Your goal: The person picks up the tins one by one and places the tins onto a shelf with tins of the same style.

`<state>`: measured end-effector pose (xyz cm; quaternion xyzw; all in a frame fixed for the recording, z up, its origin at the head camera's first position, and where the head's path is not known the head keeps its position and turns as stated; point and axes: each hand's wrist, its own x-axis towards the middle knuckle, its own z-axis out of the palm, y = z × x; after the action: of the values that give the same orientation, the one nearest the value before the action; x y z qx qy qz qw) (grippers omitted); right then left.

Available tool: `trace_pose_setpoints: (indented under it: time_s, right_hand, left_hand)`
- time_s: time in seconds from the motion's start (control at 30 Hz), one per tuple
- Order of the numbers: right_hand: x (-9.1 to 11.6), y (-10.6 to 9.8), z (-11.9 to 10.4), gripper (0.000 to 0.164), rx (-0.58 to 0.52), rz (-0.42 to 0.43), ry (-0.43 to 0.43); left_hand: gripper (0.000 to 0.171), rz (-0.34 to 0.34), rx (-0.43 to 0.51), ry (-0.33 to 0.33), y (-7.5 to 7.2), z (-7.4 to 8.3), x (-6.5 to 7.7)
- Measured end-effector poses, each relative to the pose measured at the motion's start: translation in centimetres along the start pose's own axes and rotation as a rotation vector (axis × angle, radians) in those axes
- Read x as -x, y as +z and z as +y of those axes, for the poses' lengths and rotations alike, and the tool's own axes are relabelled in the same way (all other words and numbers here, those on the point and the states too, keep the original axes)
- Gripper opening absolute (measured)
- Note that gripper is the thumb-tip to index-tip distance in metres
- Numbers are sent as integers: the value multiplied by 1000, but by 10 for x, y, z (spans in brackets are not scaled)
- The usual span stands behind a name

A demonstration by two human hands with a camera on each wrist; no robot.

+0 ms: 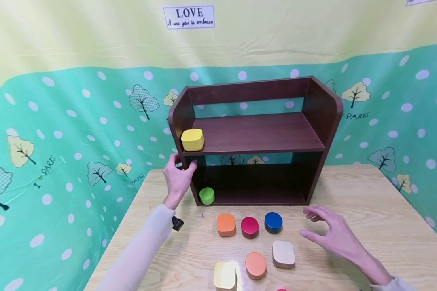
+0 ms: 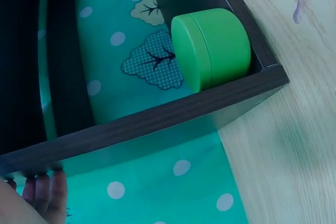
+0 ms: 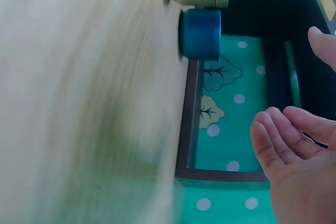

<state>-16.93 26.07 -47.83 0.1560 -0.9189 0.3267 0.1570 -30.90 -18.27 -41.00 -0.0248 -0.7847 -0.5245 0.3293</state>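
A dark brown two-tier shelf [image 1: 258, 131] stands at the back of the table. My left hand [image 1: 178, 176] grips its left side panel, thumb at the front inner edge and fingers around the outer face. Just above that hand a yellow square tin [image 1: 192, 140] sits at the left end of the upper tier. Below it, a green round tin [image 2: 223, 48] stands in the lower left corner. My right hand [image 1: 333, 236] hovers with relaxed, parted fingers in front of the shelf's right end, holding nothing. Nearest to it are a blue round tin [image 1: 273, 222] and a whitish square tin [image 1: 283, 254].
In front of the shelf lie an orange square tin [image 1: 226, 224], a crimson round tin [image 1: 249, 227], a coral round tin [image 1: 255, 265] and a pale yellow square tin [image 1: 225, 275]. A pink thing [image 1: 282, 289] shows at the bottom edge. A patterned curtain [image 1: 76, 121] hangs behind the wooden table [image 1: 360, 190].
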Motion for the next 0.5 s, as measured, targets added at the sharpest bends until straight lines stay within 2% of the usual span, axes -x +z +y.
trace_pose_setpoints:
  time_s: [0.23,0.5]
  right_hand:
    - [11,6,0,71,-71,-80,-4]
    - [23,18,4,83,-140,-133,-47]
  left_hand:
    - [32,36,-5,-5,2,0,-4]
    - [24,50,5,-5,3,-2,-7]
